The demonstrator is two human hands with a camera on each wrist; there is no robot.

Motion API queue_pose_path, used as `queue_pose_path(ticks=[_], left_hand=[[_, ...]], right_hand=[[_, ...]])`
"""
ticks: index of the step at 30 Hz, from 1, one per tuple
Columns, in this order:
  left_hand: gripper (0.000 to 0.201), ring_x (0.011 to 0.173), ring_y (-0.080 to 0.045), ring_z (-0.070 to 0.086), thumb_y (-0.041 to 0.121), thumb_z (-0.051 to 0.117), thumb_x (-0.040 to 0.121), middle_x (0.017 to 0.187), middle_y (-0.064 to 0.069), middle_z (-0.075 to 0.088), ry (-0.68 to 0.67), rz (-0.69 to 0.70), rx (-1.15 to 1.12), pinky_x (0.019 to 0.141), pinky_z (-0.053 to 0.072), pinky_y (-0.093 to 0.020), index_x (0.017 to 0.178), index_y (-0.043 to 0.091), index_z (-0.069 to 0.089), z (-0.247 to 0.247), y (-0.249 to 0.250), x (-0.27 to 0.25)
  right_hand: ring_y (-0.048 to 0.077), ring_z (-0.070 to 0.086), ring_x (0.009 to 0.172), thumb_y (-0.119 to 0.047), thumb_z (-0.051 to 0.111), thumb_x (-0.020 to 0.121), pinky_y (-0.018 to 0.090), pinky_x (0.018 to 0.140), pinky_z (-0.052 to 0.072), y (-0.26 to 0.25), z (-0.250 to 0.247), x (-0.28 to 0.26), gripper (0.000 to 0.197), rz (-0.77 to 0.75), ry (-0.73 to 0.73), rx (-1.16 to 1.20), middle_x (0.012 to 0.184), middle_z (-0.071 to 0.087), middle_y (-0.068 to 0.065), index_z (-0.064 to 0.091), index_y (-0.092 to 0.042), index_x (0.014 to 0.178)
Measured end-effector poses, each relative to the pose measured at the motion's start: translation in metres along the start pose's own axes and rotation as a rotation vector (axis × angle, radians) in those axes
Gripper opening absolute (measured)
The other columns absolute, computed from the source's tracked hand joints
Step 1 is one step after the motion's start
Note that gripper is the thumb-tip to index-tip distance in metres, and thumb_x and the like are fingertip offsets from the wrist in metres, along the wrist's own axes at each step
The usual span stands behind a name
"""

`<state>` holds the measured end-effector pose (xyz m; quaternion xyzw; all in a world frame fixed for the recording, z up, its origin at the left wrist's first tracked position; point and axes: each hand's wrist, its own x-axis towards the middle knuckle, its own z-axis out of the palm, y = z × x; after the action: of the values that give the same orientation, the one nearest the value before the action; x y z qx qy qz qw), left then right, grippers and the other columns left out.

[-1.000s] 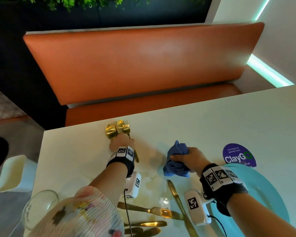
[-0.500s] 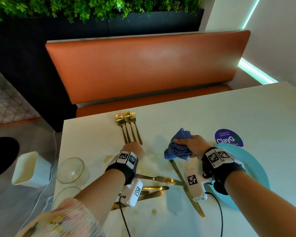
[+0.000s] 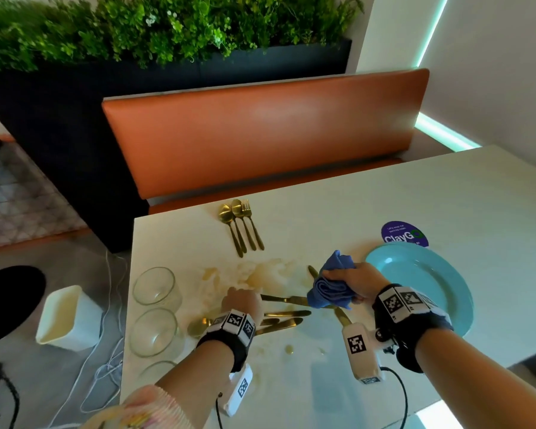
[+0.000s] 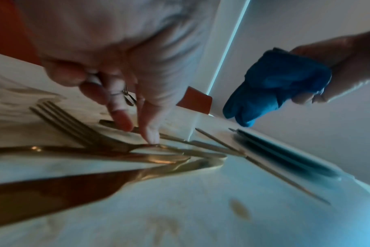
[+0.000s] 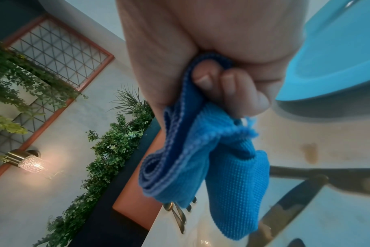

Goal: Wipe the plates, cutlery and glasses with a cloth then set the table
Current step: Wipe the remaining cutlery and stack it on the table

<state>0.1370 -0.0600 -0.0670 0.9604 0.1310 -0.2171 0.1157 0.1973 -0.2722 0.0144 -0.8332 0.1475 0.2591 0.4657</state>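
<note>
1. A pale table fills the lower frame, with an orange bench behind it at centre.
2. My right hand is clamped round the cloth, right of centre, above the knives.
3. My left hand reaches down into the loose cutlery at lower centre; in the left wrist view my fingers are slightly apart, tips on a fork, gripping nothing.
4. Three wiped pieces lie at upper centre; the plate is right, the glasses left.
5. Step, I judge: fetching the next piece. Next: pinch one handle and lift it to the cloth.
</note>
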Motion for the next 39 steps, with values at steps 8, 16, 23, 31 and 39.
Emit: queue_pose_path(ticks=[8, 16, 23, 31, 39], left_hand=[[0.02, 0.124, -0.023, 0.044, 0.029, 0.063, 0.088, 0.121, -0.003, 0.061, -0.026, 0.237, 0.027, 0.102, 0.04, -0.034, 0.104, 0.022, 0.071, 0.001, 0.011, 0.003], [0.019, 0.109, -0.025, 0.057, 0.028, 0.058, 0.09, 0.118, -0.006, 0.059, -0.041, 0.128, -0.202, 0.095, 0.047, -0.031, 0.106, 0.021, 0.067, -0.031, 0.017, 0.002], [0.026, 0.101, -0.019, 0.053, 0.023, 0.069, 0.083, 0.111, -0.003, 0.064, -0.048, -0.075, -0.878, 0.084, 0.039, -0.026, 0.107, 0.012, 0.066, -0.068, 0.031, 0.003], [0.019, 0.085, -0.018, 0.051, 0.004, 0.053, 0.086, 0.089, -0.003, 0.06, -0.037, -0.05, -1.06, 0.067, 0.041, -0.022, 0.077, 0.02, 0.059, -0.07, 0.063, -0.012], [0.006, 0.089, -0.018, 0.052, 0.009, 0.059, 0.088, 0.095, -0.004, 0.06, 0.038, -0.121, -1.179, 0.072, 0.04, -0.022, 0.091, 0.013, 0.063, -0.067, 0.068, -0.016]], right_hand=[[0.015, 0.031, 0.039, -0.032, 0.072, 0.079, 0.019, 0.034, 0.025, 0.009, -0.001, -0.001, 0.04, 0.059, -0.007, -0.045, 0.053, 0.039, 0.006, 0.043, -0.007, 0.067], [0.008, 0.029, 0.023, -0.024, 0.07, 0.082, 0.012, 0.032, 0.023, 0.006, -0.011, 0.002, 0.034, 0.028, -0.013, 0.091, 0.051, 0.038, 0.005, 0.045, -0.008, 0.065], [0.011, 0.036, 0.029, -0.027, 0.065, 0.086, 0.016, 0.034, 0.026, -0.003, 0.002, -0.005, 0.031, -0.024, -0.154, 0.153, 0.049, 0.041, 0.006, 0.05, -0.005, 0.069], [0.027, 0.057, 0.078, -0.026, 0.076, 0.075, 0.042, 0.071, 0.051, -0.007, 0.042, -0.012, 0.022, -0.092, -0.276, -0.086, 0.085, 0.062, 0.016, 0.06, -0.011, 0.08], [0.027, 0.058, 0.073, -0.04, 0.067, 0.081, 0.029, 0.061, 0.047, -0.004, 0.046, -0.017, 0.039, -0.03, -0.163, -0.131, 0.087, 0.062, 0.013, 0.059, -0.004, 0.093]])
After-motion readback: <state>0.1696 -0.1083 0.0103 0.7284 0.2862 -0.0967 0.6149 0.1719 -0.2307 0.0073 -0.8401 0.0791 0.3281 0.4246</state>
